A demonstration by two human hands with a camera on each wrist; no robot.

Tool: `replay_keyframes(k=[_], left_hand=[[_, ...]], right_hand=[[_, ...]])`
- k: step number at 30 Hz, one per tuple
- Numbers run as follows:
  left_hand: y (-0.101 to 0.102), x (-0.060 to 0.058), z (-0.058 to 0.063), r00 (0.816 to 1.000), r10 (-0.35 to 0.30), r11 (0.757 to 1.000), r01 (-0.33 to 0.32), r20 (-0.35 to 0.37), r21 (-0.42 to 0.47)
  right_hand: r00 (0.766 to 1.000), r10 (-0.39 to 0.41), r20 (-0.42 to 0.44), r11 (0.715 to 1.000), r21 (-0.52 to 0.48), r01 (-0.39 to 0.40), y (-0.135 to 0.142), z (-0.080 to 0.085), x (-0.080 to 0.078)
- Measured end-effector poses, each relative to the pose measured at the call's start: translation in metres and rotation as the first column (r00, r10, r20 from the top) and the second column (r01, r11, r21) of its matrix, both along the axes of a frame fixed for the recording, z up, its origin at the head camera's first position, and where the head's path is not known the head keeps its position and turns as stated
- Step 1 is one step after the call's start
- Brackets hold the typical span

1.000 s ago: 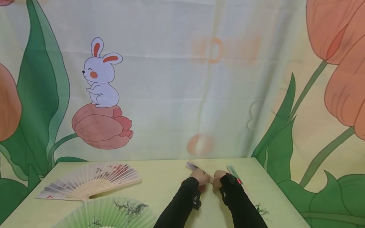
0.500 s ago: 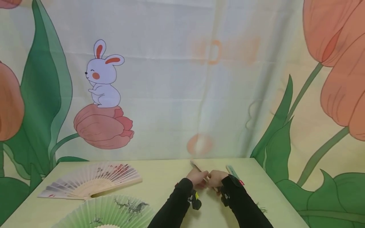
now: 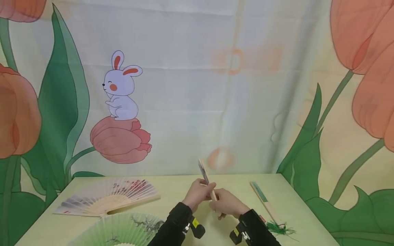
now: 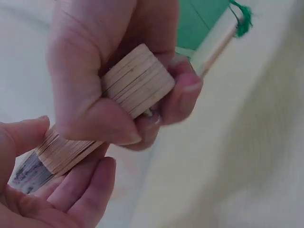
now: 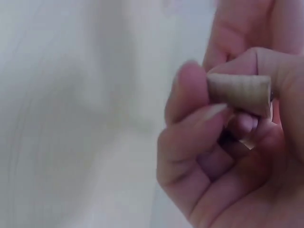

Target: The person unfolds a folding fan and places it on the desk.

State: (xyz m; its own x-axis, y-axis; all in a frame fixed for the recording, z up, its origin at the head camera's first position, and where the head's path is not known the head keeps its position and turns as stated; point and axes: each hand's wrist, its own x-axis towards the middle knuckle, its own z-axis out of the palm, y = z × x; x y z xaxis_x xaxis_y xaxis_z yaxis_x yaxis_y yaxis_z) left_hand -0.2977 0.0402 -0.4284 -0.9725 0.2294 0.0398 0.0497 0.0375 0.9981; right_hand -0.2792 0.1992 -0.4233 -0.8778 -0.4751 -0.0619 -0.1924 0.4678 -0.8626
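A folded hand fan [image 3: 202,169] with wooden ribs and a grey-patterned leaf is raised over the table, its leaf end pointing up and away. My left hand [image 3: 198,194] pinches it between thumb and fingers where the ribs meet the leaf. Lower down, my right hand [image 3: 228,203] grips the handle end with curled fingers. The squared wooden end of the ribs [image 4: 140,80] pokes out of the right fist in the left wrist view. In the right wrist view, that rib end [image 5: 242,92] sits between thumb and fingertips.
Another folded fan [image 3: 267,201], green with a green tassel [image 3: 278,228], lies to the right on the pale table [image 3: 295,205]. An open pinkish-grey fan [image 3: 107,201] and an open green fan [image 3: 123,229] lie on the left. A printed cloth [image 3: 184,102] hangs behind.
Both hands have come nearer with the folded fan, lifting and turning it more upright. The right hand has shifted to its handle end, away from the green folded fan.
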Motion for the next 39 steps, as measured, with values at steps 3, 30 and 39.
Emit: replay_keyframes(k=[3,30,39], left_hand=[[-0.015,0.015,0.007,1.0,-0.016,0.999,0.017,-0.025,0.047],[-0.049,0.086,0.08,0.965,-0.136,0.96,0.184,-0.224,0.209],[-0.075,0.086,0.08,0.954,-0.159,0.98,0.183,-0.253,0.075]], right_hand=[[0.999,0.031,0.032,0.995,-0.093,-0.028,-0.016,0.004,0.011],[0.934,0.348,-0.085,0.815,-0.464,-0.346,-0.046,0.073,0.058],[0.939,0.318,-0.13,0.843,-0.414,-0.343,-0.058,0.073,0.056]])
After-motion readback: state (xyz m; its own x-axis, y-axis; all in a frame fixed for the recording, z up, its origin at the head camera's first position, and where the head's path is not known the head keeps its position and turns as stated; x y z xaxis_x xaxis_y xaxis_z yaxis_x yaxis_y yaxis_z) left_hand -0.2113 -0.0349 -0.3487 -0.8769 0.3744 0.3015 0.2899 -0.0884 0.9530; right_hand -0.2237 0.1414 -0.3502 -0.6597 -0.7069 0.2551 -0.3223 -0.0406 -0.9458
